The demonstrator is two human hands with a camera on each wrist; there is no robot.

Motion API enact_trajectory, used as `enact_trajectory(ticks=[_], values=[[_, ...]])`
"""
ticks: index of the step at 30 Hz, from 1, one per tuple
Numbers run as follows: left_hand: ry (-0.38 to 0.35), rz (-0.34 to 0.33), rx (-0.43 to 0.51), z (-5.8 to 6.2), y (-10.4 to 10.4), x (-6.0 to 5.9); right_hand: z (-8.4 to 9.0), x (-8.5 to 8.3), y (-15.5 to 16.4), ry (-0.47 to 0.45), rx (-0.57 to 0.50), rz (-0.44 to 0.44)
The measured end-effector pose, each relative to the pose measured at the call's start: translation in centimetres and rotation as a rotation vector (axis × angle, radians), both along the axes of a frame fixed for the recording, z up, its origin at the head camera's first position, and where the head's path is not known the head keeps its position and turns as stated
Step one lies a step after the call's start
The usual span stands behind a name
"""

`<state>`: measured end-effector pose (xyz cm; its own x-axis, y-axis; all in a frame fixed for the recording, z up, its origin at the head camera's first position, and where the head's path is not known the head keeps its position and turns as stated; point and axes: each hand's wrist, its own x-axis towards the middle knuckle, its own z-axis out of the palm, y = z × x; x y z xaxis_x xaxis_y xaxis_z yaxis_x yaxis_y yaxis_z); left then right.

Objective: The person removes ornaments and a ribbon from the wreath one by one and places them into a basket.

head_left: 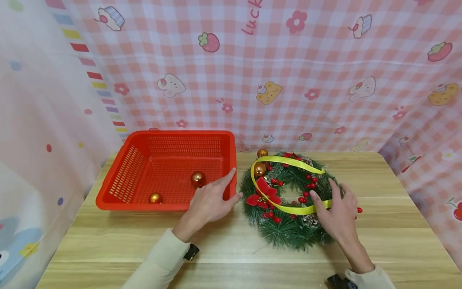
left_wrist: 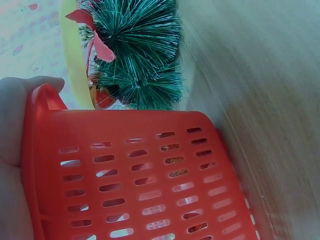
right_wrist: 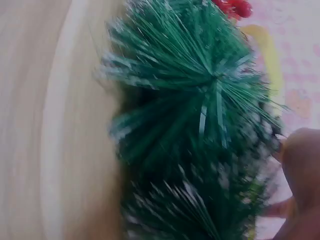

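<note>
While the left hand [head_left: 209,200] lies flat with its fingers straight against the near right corner of the red basket [head_left: 126,168], the right hand [head_left: 337,214] rests spread and relaxed on the lower right arc of the wreath [head_left: 285,237], fingertips on the yellow ribbon [head_left: 288,208]. Both forearms, in cream sleeves, come up from the near edge of the wooden table [head_left: 397,224], the left one angling up to the right, the right one up to the left. Neither hand grips anything; the left thumb points toward the wreath just beside it.

Moulded plastic with slotted walls and a perforated floor makes up the basket, a shallow rectangle with rounded corners. Beyond the left fingertips two shiny copper-gold baubles [head_left: 198,179] sit on its floor. Bristly green needles, some frosted white, form the wreath's ring, studded with red berries, a red fabric flower [head_left: 266,192] and two more gold balls [head_left: 259,169] at its far left. Its ribbon is smooth satin, looped over the ring. Pale, streaked wood grain runs across the table under both wrists.
</note>
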<state>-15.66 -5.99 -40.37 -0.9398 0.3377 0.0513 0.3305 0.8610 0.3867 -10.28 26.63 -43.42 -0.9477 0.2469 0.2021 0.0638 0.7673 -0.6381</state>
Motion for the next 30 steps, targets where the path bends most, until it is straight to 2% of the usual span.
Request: enact_trajectory(ticks=[7, 12, 18, 30], values=[[-0.005, 0.009, -0.003, 0.0, -0.1, 0.0, -0.4, -2.0, -0.3, -0.154, -0.001, -0.066], [-0.007, 0.008, -0.013, 0.0, 0.0, 0.0, -0.7, -3.3, 0.4, -0.242, 0.051, -0.056], [-0.012, 0.009, -0.010, 0.1, 0.1, 0.0, -1.0, -4.5, 1.3, -0.248, 0.145, 0.046], [0.001, 0.007, -0.011, 0.0, 0.0, 0.1, -1.4, -6.3, 2.9, -0.196, 0.167, 0.270]])
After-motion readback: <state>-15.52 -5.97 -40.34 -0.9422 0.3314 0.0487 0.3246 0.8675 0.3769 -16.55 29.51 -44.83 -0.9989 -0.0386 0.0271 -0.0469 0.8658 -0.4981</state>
